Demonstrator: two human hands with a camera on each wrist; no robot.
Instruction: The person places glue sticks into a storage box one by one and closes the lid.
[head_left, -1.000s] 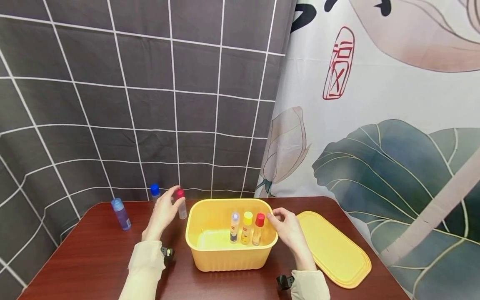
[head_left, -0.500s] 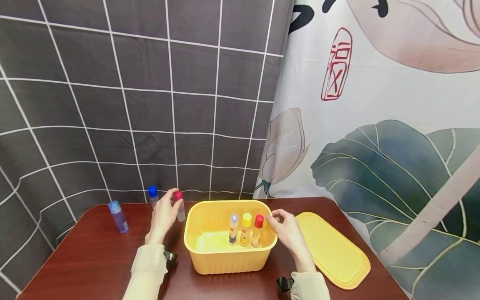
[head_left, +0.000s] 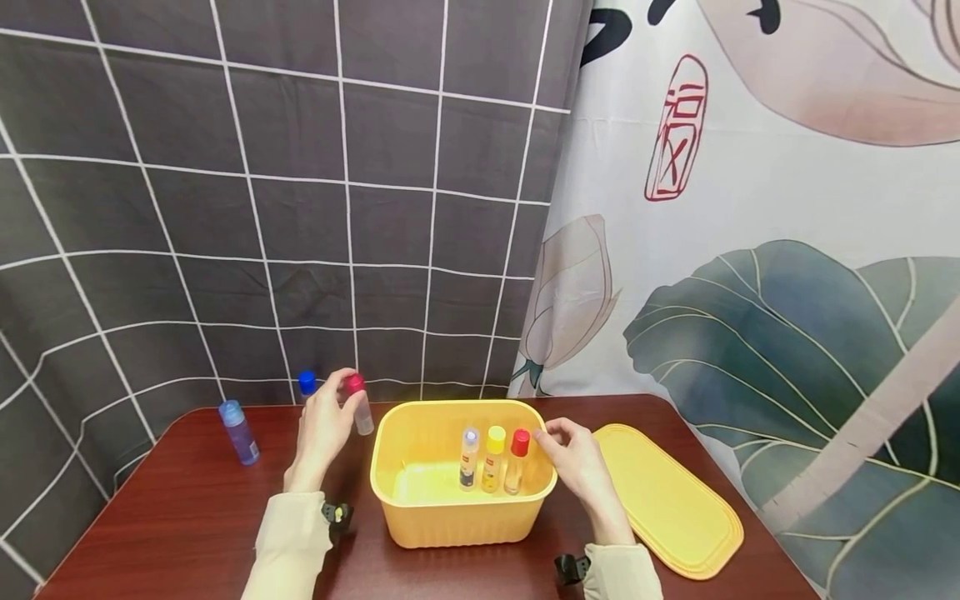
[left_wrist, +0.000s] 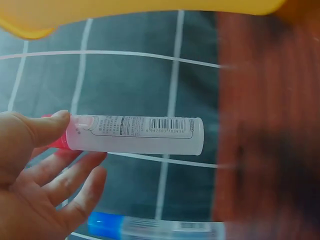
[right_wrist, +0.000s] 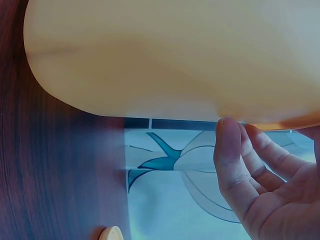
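My left hand (head_left: 324,425) pinches a slim bottle with a pinkish-red cap (head_left: 363,413) by its cap, left of the yellow box (head_left: 463,525). In the left wrist view, the bottle's clear body (left_wrist: 137,135) carries a printed label and barcode, its base apart from the tabletop. Beside that hand stands a blue-capped bottle (head_left: 307,382), partly hidden behind the fingers. My right hand (head_left: 577,462) holds the box's right rim between thumb and fingers. Inside the box, white-capped (head_left: 468,458), yellow-capped (head_left: 492,460) and red-capped (head_left: 516,462) bottles stand side by side.
A purple-blue bottle with a light-blue cap (head_left: 240,433) stands at the table's far left. The yellow lid (head_left: 667,500) lies flat right of the box. A dark grid curtain (head_left: 262,208) hangs behind the brown table (head_left: 165,508).
The red-capped bottle in my left hand has risen slightly and tilted, its base swinging right. My right hand stays at the box rim.
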